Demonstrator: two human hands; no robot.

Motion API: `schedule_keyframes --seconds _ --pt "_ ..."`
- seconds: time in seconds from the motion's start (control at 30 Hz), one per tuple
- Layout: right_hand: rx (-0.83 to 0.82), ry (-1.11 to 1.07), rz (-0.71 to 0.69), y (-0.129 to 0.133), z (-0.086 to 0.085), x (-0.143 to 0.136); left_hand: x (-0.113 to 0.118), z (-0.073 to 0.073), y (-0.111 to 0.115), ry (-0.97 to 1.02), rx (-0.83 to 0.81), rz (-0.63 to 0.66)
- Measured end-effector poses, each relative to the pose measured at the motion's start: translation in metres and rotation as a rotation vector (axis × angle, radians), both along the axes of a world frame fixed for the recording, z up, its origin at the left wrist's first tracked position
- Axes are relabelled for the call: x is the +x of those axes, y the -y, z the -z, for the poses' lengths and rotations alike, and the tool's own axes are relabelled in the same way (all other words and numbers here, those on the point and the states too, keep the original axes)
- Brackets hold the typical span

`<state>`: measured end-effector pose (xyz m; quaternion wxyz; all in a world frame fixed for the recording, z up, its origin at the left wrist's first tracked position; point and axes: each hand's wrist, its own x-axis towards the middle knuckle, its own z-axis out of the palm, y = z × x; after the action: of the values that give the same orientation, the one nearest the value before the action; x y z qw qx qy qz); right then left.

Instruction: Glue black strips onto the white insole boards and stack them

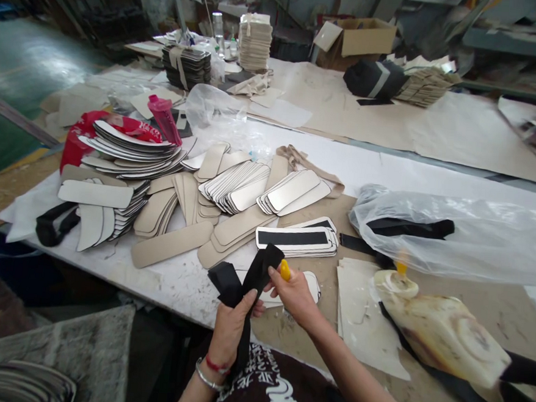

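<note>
My left hand point(234, 324) is closed around a black fabric strip point(259, 274), which is folded over above the fist and hangs down towards my lap. My right hand point(297, 293) is beside it, fingertips at the strip's upper part. A yellow object point(285, 269), perhaps a tool handle, sticks up from the right fist; its other end is hidden. Below the hands, partly covered, lies a rounded white panel point(313, 285). Just beyond is a small stack of white panels point(295, 239), the top one bearing a black strip along its middle.
Several piles of beige and white rounded panels point(236, 186) cover the table's left and middle. At right lie a stained plastic container point(452, 330), paper sheets point(356, 311) and a clear plastic bag point(486, 234) with black material. A pink bottle point(164, 119) stands at the back left.
</note>
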<state>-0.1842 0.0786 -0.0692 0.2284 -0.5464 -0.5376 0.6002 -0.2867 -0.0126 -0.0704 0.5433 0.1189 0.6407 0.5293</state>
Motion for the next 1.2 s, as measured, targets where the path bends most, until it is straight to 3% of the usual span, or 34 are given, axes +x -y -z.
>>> schedule_keyframes --seconds 0.13,0.23,0.4,0.5,0.6,0.73,0.87,0.97,1.07,1.2 --pt "0.029 0.003 -0.077 -0.004 -0.001 0.002 -0.001 -0.002 0.003 -0.005 -0.023 -0.030" --pt "0.084 0.058 -0.055 -0.001 -0.001 0.001 -0.001 -0.003 0.004 0.004 0.006 -0.035" --pt "0.048 0.043 0.140 0.003 0.002 0.002 -0.003 -0.008 0.004 -0.040 0.037 0.011" --pt "-0.017 -0.104 0.290 -0.001 0.000 0.010 -0.009 -0.013 0.005 -0.129 0.108 -0.035" --pt "-0.065 -0.317 0.371 -0.009 -0.011 0.022 -0.019 -0.013 0.009 -0.123 0.140 -0.104" --pt "-0.041 -0.384 0.403 -0.019 -0.033 0.043 -0.041 -0.004 0.019 0.047 -0.024 -0.080" --pt "0.027 -0.279 0.308 -0.021 -0.044 0.066 -0.062 -0.001 0.027 0.061 -0.082 -0.010" --pt "0.016 -0.105 0.171 -0.017 -0.041 0.083 -0.076 -0.005 0.030 0.069 -0.178 0.008" --pt "0.046 0.147 -0.080 -0.008 -0.028 0.089 -0.094 -0.001 0.036 0.074 -0.227 0.029" --pt "0.209 0.426 -0.416 0.005 0.001 0.072 -0.118 0.023 0.047 -0.230 -0.321 0.147"
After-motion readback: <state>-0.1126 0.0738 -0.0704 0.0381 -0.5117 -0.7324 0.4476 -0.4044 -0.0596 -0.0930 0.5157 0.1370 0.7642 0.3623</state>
